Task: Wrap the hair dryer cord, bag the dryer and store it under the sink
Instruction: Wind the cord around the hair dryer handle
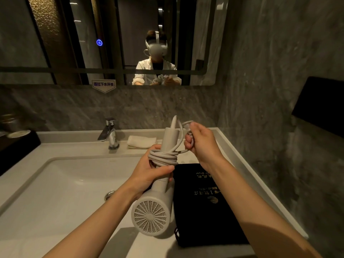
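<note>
I hold a white hair dryer [153,211] over the right side of the sink, its round vented back towards me and its handle pointing away. My left hand [150,172] grips the dryer where handle meets body. Several turns of the white cord [163,157] lie coiled around the handle just above that hand. My right hand [202,144] is closed on the loose end of the cord, right of the handle tip. A black drawstring bag [204,205] with gold print lies flat on the counter under my right forearm.
A white basin [61,183] fills the left of the counter, with a chrome tap [109,134] behind it. A folded white towel [141,141] lies beside the tap. A dark tray [16,142] stands at far left. The stone wall is close on the right; a mirror hangs ahead.
</note>
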